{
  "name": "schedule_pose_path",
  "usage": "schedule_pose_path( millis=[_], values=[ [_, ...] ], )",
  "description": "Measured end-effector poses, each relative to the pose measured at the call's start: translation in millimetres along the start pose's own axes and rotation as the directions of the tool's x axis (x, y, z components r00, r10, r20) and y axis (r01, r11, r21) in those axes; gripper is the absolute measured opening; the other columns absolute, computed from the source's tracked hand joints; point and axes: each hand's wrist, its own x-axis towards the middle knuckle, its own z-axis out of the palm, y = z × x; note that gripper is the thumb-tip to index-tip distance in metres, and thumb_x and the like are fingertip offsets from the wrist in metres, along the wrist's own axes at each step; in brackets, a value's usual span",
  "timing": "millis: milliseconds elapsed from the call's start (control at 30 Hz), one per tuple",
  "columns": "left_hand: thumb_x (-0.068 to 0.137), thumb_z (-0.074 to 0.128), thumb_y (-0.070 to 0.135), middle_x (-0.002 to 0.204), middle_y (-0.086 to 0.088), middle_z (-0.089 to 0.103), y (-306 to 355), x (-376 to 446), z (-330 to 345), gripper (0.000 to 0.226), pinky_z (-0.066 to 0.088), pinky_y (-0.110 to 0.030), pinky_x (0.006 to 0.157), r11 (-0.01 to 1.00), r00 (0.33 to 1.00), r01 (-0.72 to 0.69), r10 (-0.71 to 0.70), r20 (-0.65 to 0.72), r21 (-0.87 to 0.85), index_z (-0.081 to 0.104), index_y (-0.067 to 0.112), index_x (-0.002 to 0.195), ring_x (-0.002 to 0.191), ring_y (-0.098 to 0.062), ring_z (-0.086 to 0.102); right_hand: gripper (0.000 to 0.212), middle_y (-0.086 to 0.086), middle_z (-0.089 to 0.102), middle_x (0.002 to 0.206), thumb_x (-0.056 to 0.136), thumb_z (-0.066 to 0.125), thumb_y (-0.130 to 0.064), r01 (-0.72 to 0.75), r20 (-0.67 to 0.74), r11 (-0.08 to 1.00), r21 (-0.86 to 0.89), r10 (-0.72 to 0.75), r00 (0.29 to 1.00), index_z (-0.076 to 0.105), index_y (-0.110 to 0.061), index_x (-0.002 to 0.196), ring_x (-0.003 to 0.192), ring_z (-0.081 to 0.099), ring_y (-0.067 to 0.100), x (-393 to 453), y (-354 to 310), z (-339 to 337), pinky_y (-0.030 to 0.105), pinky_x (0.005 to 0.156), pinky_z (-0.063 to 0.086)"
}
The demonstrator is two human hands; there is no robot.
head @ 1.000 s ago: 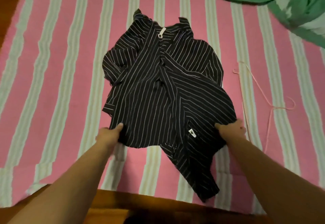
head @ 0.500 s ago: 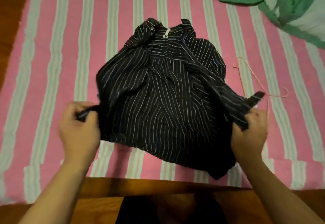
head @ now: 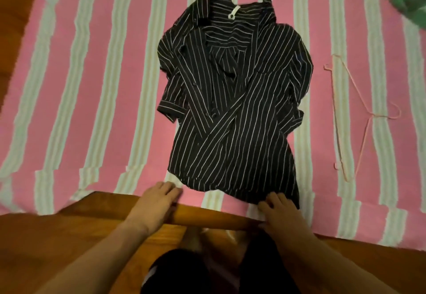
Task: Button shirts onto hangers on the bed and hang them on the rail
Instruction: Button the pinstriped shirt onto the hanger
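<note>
Black striped shirt (head: 232, 100) lies unbuttoned mid-bed, hem at near edge; pink hanger (head: 359, 118) lies apart toward the bed's right edge, not inserted. Left hand (head: 156, 201) flat, fingers relaxed beside hem; right hand (head: 280, 210) fingers straight, touching hem, gripping nothing. Early stage: hangering, buttoning, hanging all left.

Warm, dim indoor light, evenly spread; source not visible. No hard shadows, only soft darkening under the shirt (head: 232, 100) hem and beneath both forearms at the bottom of the frame. No glare. Wide-angle bend: bedspread (head: 92, 86) stripes fan outward toward the left and right edges. Overall softness, compression blockiness along stripe edges. Left hand (head: 156, 201) and right hand (head: 280, 210) slightly blurred.
</note>
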Motion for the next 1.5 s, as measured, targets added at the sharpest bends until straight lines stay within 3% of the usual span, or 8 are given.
schedule_pose_path(
  millis=[233,400,633,800,933,1100,1367,1500],
  values=[
    [0.088,0.071,0.011,0.129,0.004,0.062,-3.9,14.9,-4.5,0.053,0.050,-0.030,0.099,0.994,0.998,-0.053,0.050,0.038,0.092,0.060,0.029,0.137,0.117,-0.019,0.060,0.069,-0.001,0.058,0.111,0.052,0.085,-0.063,0.141,-0.091,0.981,-0.132,-0.154,0.984,0.061,-0.028,0.107,0.096,0.057,0.022,3.4,27.1,5.1,0.037,0.074,0.056],
    [0.092,0.051,0.013,0.101,0.009,0.059,25.0,-46.7,27.6,0.023,0.051,-0.028,0.080,0.999,0.922,-0.040,0.031,0.387,0.014,0.056,0.032,0.104,0.089,-0.012,0.060,0.022,0.005,0.064,0.101,0.068,0.075,-0.029,0.303,-0.026,0.943,-0.139,-0.309,0.951,0.066,-0.020,0.087,0.093,0.063,0.027,-45.4,22.6,37.4,0.042,0.075,0.056],
    [0.099,0.056,0.035,0.124,0.004,0.065,56.4,13.4,19.0,0.023,0.050,-0.037,0.097,0.994,0.814,0.049,0.016,0.581,-0.096,0.065,0.027,0.119,0.112,-0.022,0.061,0.018,-0.009,0.061,0.092,0.101,0.045,-0.036,0.007,0.142,0.979,0.204,-0.037,0.989,0.058,-0.030,0.089,0.084,0.060,0.012,-25.8,2.3,13.3,0.031,0.074,0.046],
    [0.102,0.053,0.026,0.080,-0.004,0.064,85.9,74.1,-37.9,0.018,0.039,-0.031,0.064,0.873,0.961,0.278,-0.254,0.112,-0.400,0.062,0.018,0.089,0.076,-0.027,0.060,0.020,0.013,0.065,0.094,0.098,0.048,-0.012,-0.344,-0.319,0.708,0.617,0.624,0.714,0.067,-0.006,0.096,0.083,0.061,0.026,8.5,71.9,-63.5,0.033,0.069,0.047],
    [0.097,0.057,0.024,0.115,-0.017,0.056,79.0,95.2,-48.2,0.028,0.047,-0.045,0.087,0.741,0.788,0.450,-0.592,-0.170,-0.499,0.056,0.008,0.121,0.105,-0.039,0.056,0.060,0.024,0.041,0.144,0.095,0.055,-0.017,-0.675,-0.040,0.369,0.639,0.892,0.450,0.034,-0.001,0.149,0.130,0.042,0.044,31.4,151.1,-73.1,0.048,0.107,0.038],
    [0.099,0.057,0.032,0.129,-0.031,0.054,35.7,94.4,-21.6,0.046,0.045,-0.052,0.100,0.461,0.557,0.693,-0.831,0.005,-0.555,0.050,0.003,0.133,0.116,-0.049,0.053,0.074,0.025,0.036,0.149,0.095,0.063,-0.031,-0.733,0.095,0.222,0.643,0.926,0.364,0.026,0.002,0.150,0.134,0.040,0.043,49.5,186.2,-65.2,0.048,0.109,0.038],
    [0.101,0.059,0.020,0.096,-0.018,0.064,23.1,108.6,-35.3,0.019,0.046,-0.036,0.078,0.554,0.691,0.636,-0.718,0.079,-0.537,0.061,0.002,0.107,0.087,-0.031,0.059,0.010,0.011,0.064,0.089,0.090,0.057,-0.013,-0.370,0.248,-0.091,0.924,0.882,0.401,0.053,-0.014,0.081,0.072,0.061,0.025,52.5,158.5,-67.1,0.031,0.064,0.051],
    [0.096,0.045,0.010,0.066,-0.009,0.063,34.4,56.3,-36.1,0.020,0.051,-0.028,0.054,0.697,0.550,0.715,-0.506,0.664,-0.061,0.062,0.004,0.088,0.054,-0.021,0.058,0.022,0.004,0.050,0.075,0.097,0.043,-0.011,-0.131,0.219,-0.181,0.975,0.887,0.407,0.053,-0.016,0.079,0.055,0.046,0.017,49.8,110.2,-67.6,0.028,0.051,0.039]
  ],
)
